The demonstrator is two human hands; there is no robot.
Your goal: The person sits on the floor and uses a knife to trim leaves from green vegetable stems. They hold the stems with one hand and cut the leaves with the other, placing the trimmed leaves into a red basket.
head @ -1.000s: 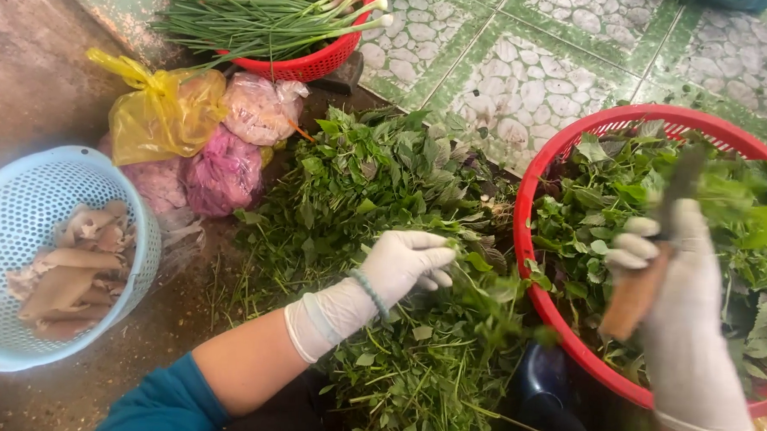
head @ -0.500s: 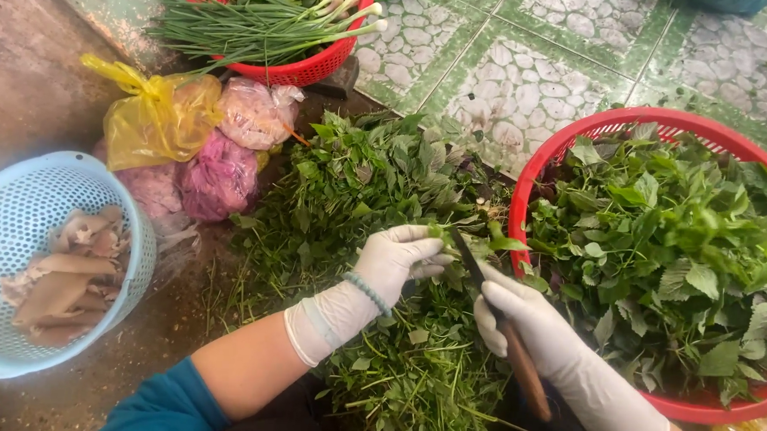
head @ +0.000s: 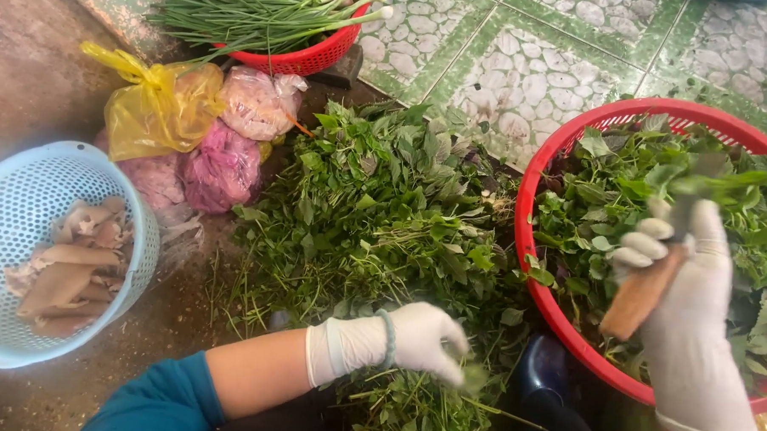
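A loose heap of green leafy herbs [head: 383,232] lies on the floor beside a round red plastic basket [head: 532,221] filled with picked leaves. The gloved right hand [head: 687,294] hangs over that basket, fingers clamped around a wooden-handled knife [head: 644,288]. The gloved left hand [head: 417,340] rests on the heap's near edge, fingers curled onto blurred stems.

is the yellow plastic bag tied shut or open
Tied shut. The yellow bag is gathered into a knot at its top left corner, with loose ends sticking out and no opening showing. Its contents cannot be made out.
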